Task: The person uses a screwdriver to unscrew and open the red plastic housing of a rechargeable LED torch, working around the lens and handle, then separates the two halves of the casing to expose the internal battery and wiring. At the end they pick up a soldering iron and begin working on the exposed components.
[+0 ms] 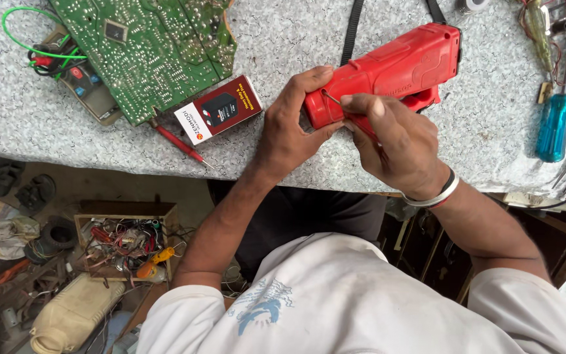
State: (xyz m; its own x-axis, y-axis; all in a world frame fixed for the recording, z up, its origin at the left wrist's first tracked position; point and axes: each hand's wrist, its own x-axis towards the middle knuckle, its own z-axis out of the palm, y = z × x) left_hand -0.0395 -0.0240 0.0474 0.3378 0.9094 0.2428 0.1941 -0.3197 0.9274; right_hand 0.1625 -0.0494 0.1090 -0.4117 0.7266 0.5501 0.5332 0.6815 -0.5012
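Note:
A red plastic device [394, 69] with a black strap lies on the speckled grey worktop [283, 39]. My left hand [291, 124] grips its near end, fingers curled over the top. My right hand [397, 141] holds a thin screwdriver [345, 110] with a red handle; its metal tip touches the near end of the red device. A silver bangle circles my right wrist.
A green circuit board [149, 46] lies at the back left over a multimeter [83, 88] with green wire. A small dark red box [219, 109] and a red probe [179, 143] lie beside it. A blue-handled screwdriver [555, 124] rests at right. An open box of parts [126, 246] sits on the floor.

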